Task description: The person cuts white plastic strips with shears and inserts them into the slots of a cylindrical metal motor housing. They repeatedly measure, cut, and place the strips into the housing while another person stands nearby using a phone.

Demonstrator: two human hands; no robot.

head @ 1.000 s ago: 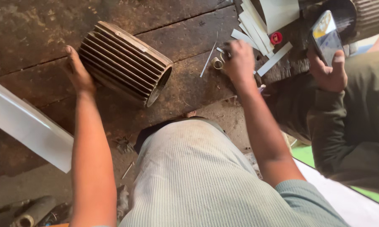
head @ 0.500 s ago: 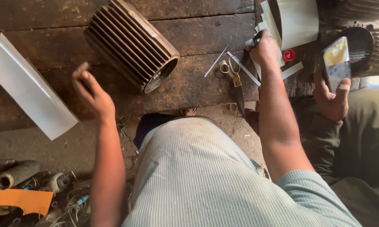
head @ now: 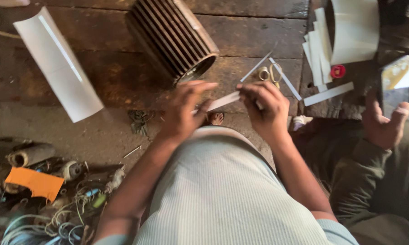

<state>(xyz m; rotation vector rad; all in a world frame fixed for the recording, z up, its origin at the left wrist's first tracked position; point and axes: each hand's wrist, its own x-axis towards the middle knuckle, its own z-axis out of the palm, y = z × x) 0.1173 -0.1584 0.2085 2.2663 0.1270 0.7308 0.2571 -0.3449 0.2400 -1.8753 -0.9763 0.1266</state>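
Both hands meet above the person's lap at the near edge of the wooden desk (head: pixel 100 68): the right hand (head: pixel 263 106) pinches a narrow white paper strip (head: pixel 222 100), and the left hand (head: pixel 184 111), fingers loosely curled, seems to touch its other end, though blur hides the contact. Just beyond them lies a ribbed metal motor housing (head: pixel 172 36), with scissors (head: pixel 270 72) and more white strips (head: pixel 320 50) to the right. A curved white sheet (head: pixel 59 63) lies well to the left, leaving bare planks between, while another person's hand (head: pixel 383 122) holds a phone (head: pixel 395 84) at the right edge.

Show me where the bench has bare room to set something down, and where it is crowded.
Bare wood lies between the curved white sheet and the ribbed metal housing, and behind the housing toward the white strips. Crowded: scissors by those strips, and wire scrap at lower left. Both hands, left hand and right hand, hold a paper strip.
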